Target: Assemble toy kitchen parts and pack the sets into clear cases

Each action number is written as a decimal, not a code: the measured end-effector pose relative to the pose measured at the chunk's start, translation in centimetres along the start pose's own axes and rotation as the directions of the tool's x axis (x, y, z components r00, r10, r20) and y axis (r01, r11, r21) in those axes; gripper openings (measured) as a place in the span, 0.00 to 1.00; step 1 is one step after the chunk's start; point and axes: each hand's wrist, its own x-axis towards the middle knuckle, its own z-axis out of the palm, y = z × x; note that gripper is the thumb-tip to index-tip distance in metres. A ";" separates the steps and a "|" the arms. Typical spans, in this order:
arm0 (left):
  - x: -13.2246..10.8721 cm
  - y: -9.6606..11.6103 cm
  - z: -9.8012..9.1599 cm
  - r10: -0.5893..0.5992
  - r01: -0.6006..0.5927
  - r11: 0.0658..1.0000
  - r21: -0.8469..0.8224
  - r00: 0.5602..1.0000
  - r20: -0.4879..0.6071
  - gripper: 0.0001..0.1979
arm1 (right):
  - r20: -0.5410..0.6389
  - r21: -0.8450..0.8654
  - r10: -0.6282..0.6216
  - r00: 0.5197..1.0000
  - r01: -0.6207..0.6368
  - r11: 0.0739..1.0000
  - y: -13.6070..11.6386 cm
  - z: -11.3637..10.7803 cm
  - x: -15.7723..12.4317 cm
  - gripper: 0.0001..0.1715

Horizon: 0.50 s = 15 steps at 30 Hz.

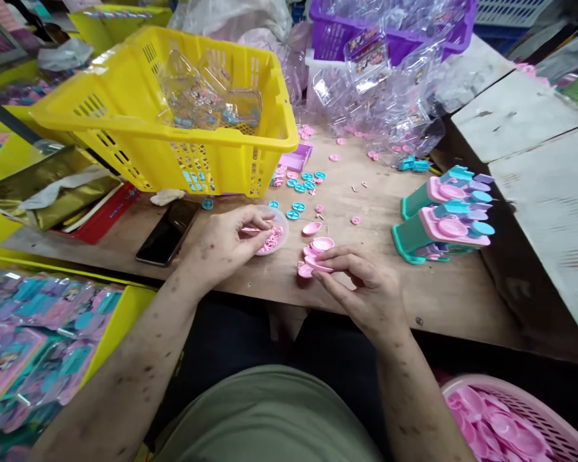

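My left hand (224,244) reaches into a small clear bowl (274,234) of tiny pink parts, its fingers curled and pinching among them. My right hand (366,285) is closed on a pink toy spoon (306,269) at the front of the wooden table (443,295). Small pink toy cups (322,244) lie just beyond the right fingers. Teal and pink discs (301,186) are scattered farther back. Two teal and pink toy kitchen sets (443,215) lie on their sides to the right.
A yellow basket (168,109) with clear blister shells stands at the back left, a purple basket (390,29) and clear packaging behind. A black phone (166,234) lies left of the bowl. A pink basket (515,423) of pink parts sits bottom right; packed toy cards (33,340) bottom left.
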 end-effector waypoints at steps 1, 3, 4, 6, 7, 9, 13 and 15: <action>-0.2 0.1 0.1 0.008 -0.008 0.999 -0.050 1.000 -0.003 0.10 | 0.004 0.022 -0.002 1.000 0.002 1.000 -0.3 0.1 0.0 0.07; -0.7 0.5 0.2 0.038 -0.039 0.993 -0.112 0.999 -0.011 0.12 | 0.018 0.063 -0.018 1.000 0.017 0.998 -1.0 0.4 0.0 0.09; -1.0 0.8 0.1 0.055 -0.057 0.991 -0.123 0.998 -0.020 0.13 | 0.025 0.081 -0.032 0.999 0.030 0.996 -1.3 0.4 0.1 0.09; -1.6 1.6 -0.2 0.086 -0.087 0.988 -0.126 0.996 -0.014 0.13 | 0.039 0.113 -0.063 0.997 0.058 0.992 -1.9 0.5 0.1 0.10; -1.8 2.0 -0.4 0.097 -0.095 0.987 -0.132 0.995 0.007 0.12 | 0.045 0.130 -0.078 0.996 0.072 0.989 -2.1 0.4 0.2 0.10; -2.3 2.9 -1.0 0.106 -0.092 0.983 -0.161 0.991 0.081 0.09 | 0.064 0.159 -0.100 0.993 0.089 0.983 -2.6 0.3 0.2 0.11; -3.2 4.4 -1.5 0.079 -0.037 0.969 -0.244 0.983 0.164 0.15 | 0.110 0.232 -0.120 0.987 0.092 0.968 -3.1 -0.1 0.1 0.14; -3.6 4.7 -1.4 0.052 -0.011 0.966 -0.260 0.987 0.152 0.22 | 0.121 0.264 -0.130 0.984 0.094 0.960 -3.3 -0.3 0.0 0.14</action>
